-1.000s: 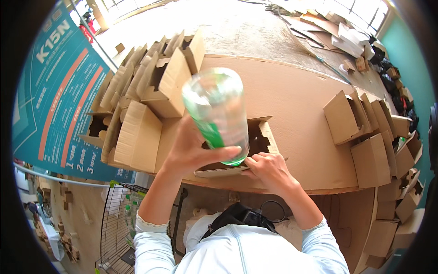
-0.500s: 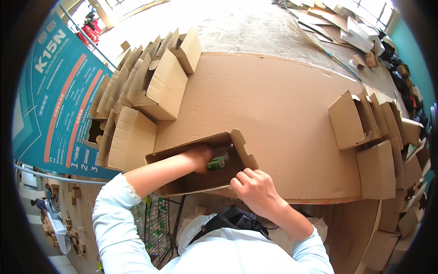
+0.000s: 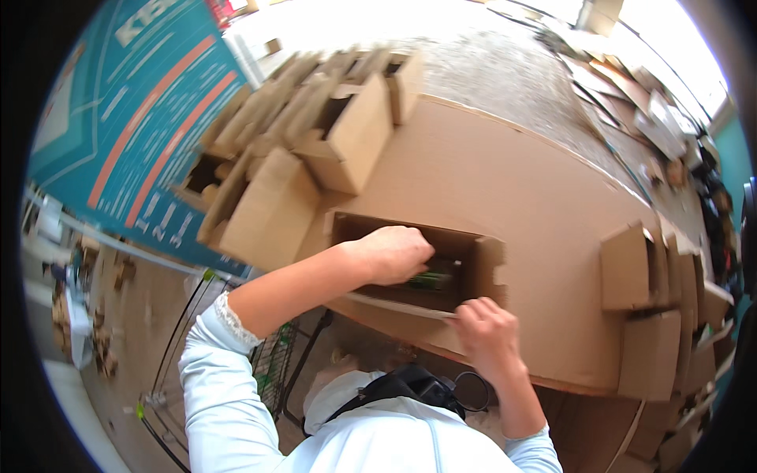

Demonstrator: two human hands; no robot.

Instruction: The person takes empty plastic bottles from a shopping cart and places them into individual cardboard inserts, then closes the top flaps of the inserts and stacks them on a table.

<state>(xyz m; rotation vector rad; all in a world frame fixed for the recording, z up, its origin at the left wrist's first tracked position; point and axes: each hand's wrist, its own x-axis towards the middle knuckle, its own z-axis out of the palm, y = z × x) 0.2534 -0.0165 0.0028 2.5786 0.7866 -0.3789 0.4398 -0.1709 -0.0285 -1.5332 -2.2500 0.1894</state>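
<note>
An open brown cardboard box (image 3: 487,272) lies in front of me at the table's near edge. Over its opening is my left hand (image 3: 393,254), its fingers curled downward and closed. What they hold, if anything, is hidden. Just beyond those fingertips, a small item with a green label (image 3: 430,280) lies inside the box, blurred and partly covered. My right hand (image 3: 482,319) is closed on the near rim of the box, by its right corner.
The table is covered with a brown cardboard sheet (image 3: 544,260). Several open boxes (image 3: 359,134) are packed together at the far left, more boxes (image 3: 627,268) at the right. A teal banner (image 3: 150,126) stands beyond the left edge. A wire cart (image 3: 272,363) is below.
My left hand has come up from deep inside the box to its opening. The view has turned, and the box appears farther right. My right hand still grips the rim.
</note>
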